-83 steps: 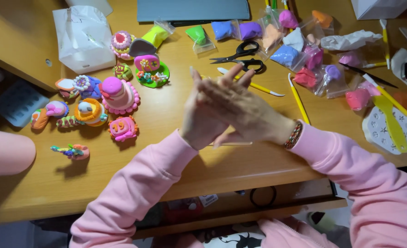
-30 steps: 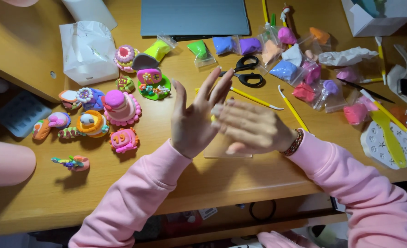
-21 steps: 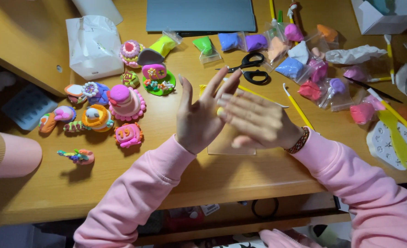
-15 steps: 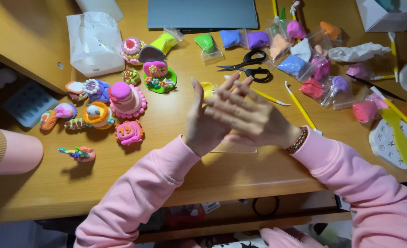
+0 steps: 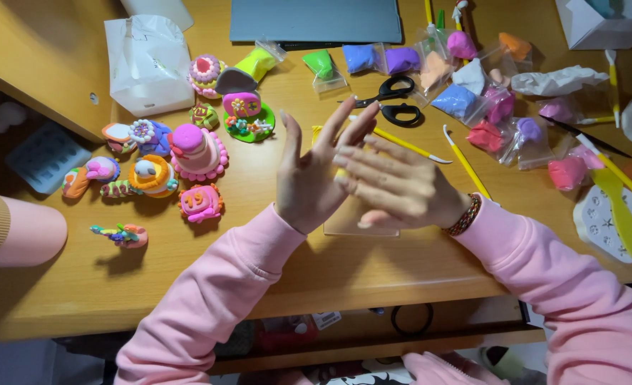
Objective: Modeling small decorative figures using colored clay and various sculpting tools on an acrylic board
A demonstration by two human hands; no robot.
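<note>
On my wooden desk (image 5: 59, 285) lie black-handled scissors (image 5: 396, 102), a pink tiered clay cake (image 5: 197, 152) and a white plastic bag (image 5: 150, 63).

yellow clay (image 5: 342, 173) (perhaps) mostly hidden between palms
</note>
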